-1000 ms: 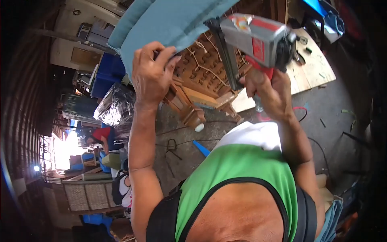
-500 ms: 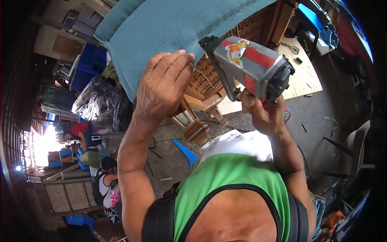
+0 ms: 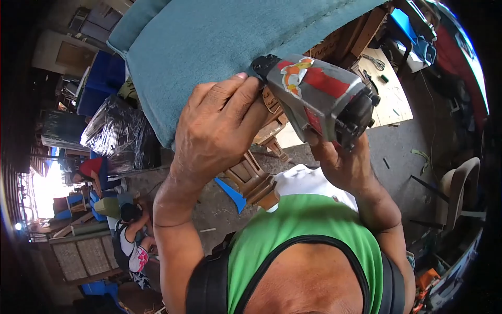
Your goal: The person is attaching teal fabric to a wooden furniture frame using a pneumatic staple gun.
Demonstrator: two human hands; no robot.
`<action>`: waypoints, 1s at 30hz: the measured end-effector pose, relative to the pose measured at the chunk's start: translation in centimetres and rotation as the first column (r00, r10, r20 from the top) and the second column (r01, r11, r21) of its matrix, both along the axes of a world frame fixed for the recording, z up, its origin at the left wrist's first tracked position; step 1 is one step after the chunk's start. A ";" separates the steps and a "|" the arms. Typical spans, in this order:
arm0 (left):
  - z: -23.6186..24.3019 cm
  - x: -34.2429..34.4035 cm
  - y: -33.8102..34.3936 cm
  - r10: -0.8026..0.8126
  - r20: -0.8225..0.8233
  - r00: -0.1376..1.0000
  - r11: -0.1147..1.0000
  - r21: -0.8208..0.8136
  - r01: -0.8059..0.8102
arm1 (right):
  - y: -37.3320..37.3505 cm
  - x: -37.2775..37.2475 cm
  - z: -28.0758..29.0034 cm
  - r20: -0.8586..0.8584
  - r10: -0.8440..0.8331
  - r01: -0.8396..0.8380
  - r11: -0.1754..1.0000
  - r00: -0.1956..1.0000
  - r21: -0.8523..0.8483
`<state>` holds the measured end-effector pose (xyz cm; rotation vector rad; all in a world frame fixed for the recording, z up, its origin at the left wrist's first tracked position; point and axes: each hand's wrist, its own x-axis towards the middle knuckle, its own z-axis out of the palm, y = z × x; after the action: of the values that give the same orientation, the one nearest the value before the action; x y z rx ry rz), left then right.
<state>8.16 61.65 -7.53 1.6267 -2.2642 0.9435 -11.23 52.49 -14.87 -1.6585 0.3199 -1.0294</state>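
Teal upholstery fabric [image 3: 193, 47] covers a piece of furniture lying tipped in front of me, its wooden frame and a turned wooden leg [image 3: 256, 183] showing beneath. My left hand [image 3: 217, 123] is closed at the fabric's near edge, fingers bent together over it; the thumb is hidden. In my right hand [image 3: 342, 162] is a grey and red staple gun [image 3: 327, 86], gripped by its handle from below. The dark nose of the gun meets the fabric edge just right of my left fingertips. My palm and the handle are mostly out of sight under the gun's body.
A pale board [image 3: 392, 99] at the right bears scissors [image 3: 374, 63]. A blue triangular piece [image 3: 230, 193] lies on the floor. Plastic-wrapped furniture [image 3: 117, 133] stands at the left, where two people sit or bend low. A chair [image 3: 457, 193] is at the far right.
The staple gun has shifted slightly left and tilted, its nose now down at the fabric edge. My left hand has moved a little right, closer to the nose, and its fingers are more bent.
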 end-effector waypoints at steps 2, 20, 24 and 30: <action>-0.1 0.2 -0.1 -0.008 -0.004 1.000 1.000 -0.019 0.008 | -0.2 -0.2 0.5 -0.118 0.062 -0.057 0.997 0.991 0.044; -0.1 0.4 0.7 -0.035 -0.103 0.994 0.999 -0.022 0.033 | 0.1 -1.2 1.2 -0.084 0.188 -0.171 0.969 0.979 0.181; -0.5 0.9 0.7 -0.039 -0.093 0.995 0.998 -0.048 0.035 | 0.8 -0.9 2.8 -0.146 0.177 -0.132 0.953 0.973 0.272; 0.0 0.5 1.0 -0.006 -0.142 0.990 1.000 0.005 0.007 | 0.4 -0.8 5.7 -0.337 0.166 -0.064 0.953 0.927 0.295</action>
<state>8.68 62.68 -7.48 1.6325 -2.1774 0.7930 -12.02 52.92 -9.17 -1.5782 0.5740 -0.5569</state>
